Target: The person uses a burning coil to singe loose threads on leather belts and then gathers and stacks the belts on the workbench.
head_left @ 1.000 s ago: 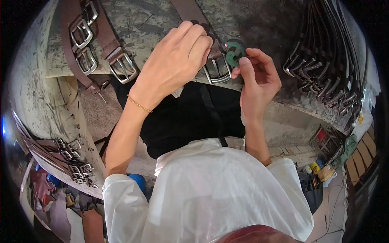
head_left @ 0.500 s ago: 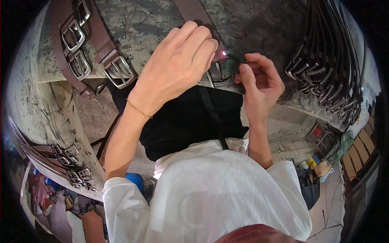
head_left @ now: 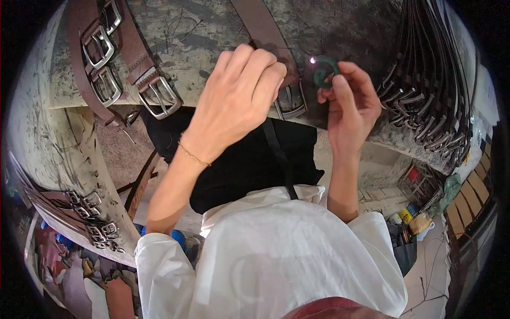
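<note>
A brown leather belt lies across the work surface, its silver buckle at the near edge. My left hand is closed at the left side of this belt, close to the buckle end. Its fingertips face away from view, so what they pinch is hidden. Between the thumb and fingers of my right hand is a dark green mosquito coil. The coil's tip glows bright, to the right of the belt and apart from it.
Brown belts with silver buckles hang over the edge at left. A thick bundle of thin dark straps with buckles hangs at right. More buckled straps lie lower left, above leather scraps. Black cloth covers my lap.
My right hand has drawn the coil to the right and slightly up, so its glowing tip is away from the belt. My left hand has shifted slightly down and stays closed.
</note>
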`<state>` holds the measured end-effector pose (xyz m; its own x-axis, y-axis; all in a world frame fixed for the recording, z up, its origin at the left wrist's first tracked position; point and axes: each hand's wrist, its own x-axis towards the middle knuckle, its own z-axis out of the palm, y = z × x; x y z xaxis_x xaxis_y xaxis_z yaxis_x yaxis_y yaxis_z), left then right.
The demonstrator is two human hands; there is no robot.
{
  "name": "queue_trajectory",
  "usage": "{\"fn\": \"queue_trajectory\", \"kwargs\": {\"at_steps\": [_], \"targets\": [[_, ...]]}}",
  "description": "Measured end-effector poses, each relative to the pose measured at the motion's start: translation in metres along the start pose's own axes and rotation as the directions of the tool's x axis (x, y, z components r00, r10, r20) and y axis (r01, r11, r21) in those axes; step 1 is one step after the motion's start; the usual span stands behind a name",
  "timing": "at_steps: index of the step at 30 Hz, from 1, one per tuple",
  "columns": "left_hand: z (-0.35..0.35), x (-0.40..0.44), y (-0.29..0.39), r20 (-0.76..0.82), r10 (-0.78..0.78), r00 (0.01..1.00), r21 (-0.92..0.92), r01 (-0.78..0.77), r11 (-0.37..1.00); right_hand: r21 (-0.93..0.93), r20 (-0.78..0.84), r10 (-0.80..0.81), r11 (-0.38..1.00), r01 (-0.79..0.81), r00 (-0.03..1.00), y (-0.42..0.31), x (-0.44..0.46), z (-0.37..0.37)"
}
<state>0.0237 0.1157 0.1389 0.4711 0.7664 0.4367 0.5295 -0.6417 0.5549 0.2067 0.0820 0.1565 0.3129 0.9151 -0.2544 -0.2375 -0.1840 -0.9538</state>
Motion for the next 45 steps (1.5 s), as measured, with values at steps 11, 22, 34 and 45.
{"fn": "queue_trajectory", "kwargs": {"at_steps": [11,22,34,45], "targets": [[0.018,-0.016,0.006,-0.224,-0.018,0.975,0.106,0.043,0.993,-0.077,0.469,0.020,0.997,0.019,0.883,-0.006,0.070,0.029],[0.020,-0.020,0.003,-0.246,-0.064,0.967,0.004,0.067,0.998,-0.246,0.590,0.042,0.961,0.130,0.806,-0.011,0.068,0.028],[0.024,-0.020,0.001,-0.296,-0.007,0.955,0.049,0.023,0.999,-0.306,0.662,0.046,0.928,0.214,0.748,-0.014,0.071,0.031],[0.023,-0.020,0.002,-0.285,0.003,0.958,0.030,0.006,1.000,-0.355,0.653,0.068,0.907,0.226,0.754,-0.016,0.071,0.030]]}}
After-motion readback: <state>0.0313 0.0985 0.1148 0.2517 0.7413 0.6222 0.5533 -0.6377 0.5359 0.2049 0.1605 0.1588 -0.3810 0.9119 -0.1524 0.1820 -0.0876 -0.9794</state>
